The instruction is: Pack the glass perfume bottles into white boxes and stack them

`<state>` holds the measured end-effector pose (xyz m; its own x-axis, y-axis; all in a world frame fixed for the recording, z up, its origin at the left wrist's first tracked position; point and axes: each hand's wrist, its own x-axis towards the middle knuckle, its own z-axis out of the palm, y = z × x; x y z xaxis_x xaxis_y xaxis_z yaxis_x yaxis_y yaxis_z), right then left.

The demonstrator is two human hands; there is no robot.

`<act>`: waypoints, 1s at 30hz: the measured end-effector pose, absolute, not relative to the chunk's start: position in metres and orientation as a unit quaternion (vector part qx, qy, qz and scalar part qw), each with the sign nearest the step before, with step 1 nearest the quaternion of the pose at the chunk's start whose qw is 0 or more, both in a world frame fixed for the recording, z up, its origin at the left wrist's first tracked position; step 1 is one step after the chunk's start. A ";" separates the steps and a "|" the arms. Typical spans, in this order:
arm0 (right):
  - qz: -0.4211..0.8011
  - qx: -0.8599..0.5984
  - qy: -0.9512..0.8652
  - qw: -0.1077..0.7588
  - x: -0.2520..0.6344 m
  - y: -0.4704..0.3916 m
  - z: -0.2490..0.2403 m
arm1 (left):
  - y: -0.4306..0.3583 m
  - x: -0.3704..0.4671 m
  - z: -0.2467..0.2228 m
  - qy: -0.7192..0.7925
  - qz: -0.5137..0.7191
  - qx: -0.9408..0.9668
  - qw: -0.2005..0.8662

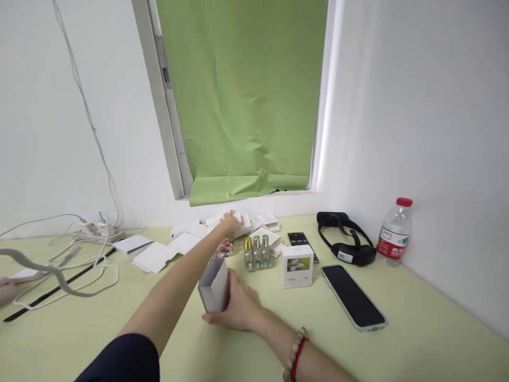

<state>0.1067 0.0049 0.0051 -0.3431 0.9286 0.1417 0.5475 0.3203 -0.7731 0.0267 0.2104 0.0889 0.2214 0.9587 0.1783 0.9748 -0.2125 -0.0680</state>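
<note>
My right hand (238,305), with a beaded bracelet and red cord on its wrist, holds an upright open white box (214,286) near the table's middle. My left arm stretches forward, and my left hand (229,220) is among the white boxes (242,225) by the wall; its fingers are too small to make out. Beside that forearm lies a pink floral item (225,246). Small glass bottles (257,253), one gold-capped, stand ahead of my right hand. To their right is a white box with a flower picture (297,267).
A phone (353,297), a timer phone (299,240), a black headset (350,246) and a red-capped water bottle (395,233) are right. White cards (155,256), cables (87,286) and a power strip (95,236) lie left. Another person's hand (7,291) shows at the left edge.
</note>
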 end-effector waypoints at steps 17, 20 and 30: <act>0.411 -0.397 -0.692 0.442 0.107 0.006 -0.014 | 0.056 -0.070 0.068 -0.469 -0.440 -0.733 0.220; 0.439 -0.376 -0.650 0.494 0.106 0.008 -0.019 | 0.028 -0.077 0.041 -0.436 -0.423 -0.764 0.218; 0.428 -0.380 -0.653 0.496 0.105 0.001 -0.019 | 0.026 -0.088 0.019 -0.386 -0.311 -0.858 0.131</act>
<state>0.1051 0.0006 -0.0191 -0.2175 0.9212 0.3226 0.0720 0.3447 -0.9359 -0.0885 0.0255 0.0193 0.5080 0.5821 0.6349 0.7446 -0.6673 0.0160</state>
